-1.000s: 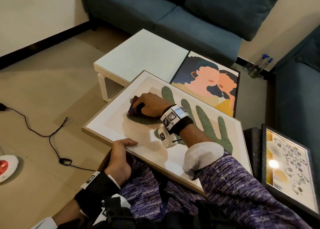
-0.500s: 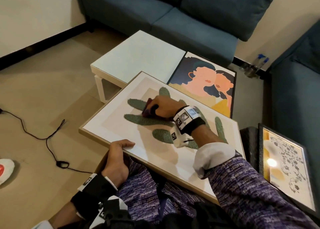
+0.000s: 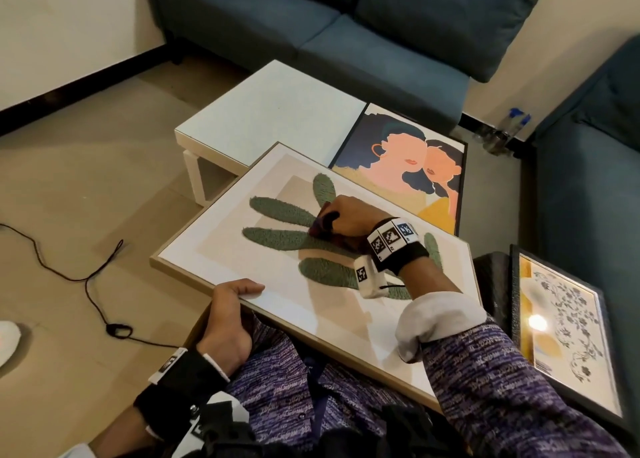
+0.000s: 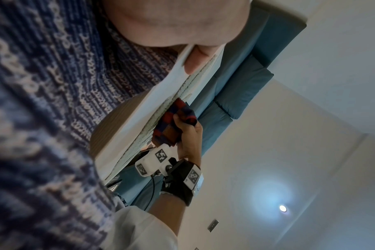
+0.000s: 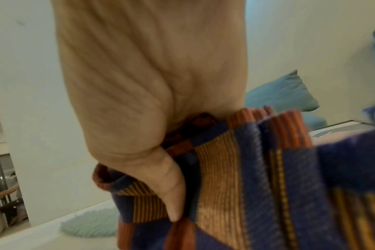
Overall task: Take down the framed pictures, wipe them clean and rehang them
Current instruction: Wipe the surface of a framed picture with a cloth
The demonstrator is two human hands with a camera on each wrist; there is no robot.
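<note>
Cactus picture tilted across person's lap; left hand clasps its 7 o'clock edge. Right hand fingers clenched round checked cloth, pressed on picture centre.

The room is dim and warm. A ceiling lamp flares with a pale halo in the left wrist view and glints on the floral picture. The arm casts soft shadows on the leaf picture. Wrist views are blurred close up and bent at the edges.
</note>
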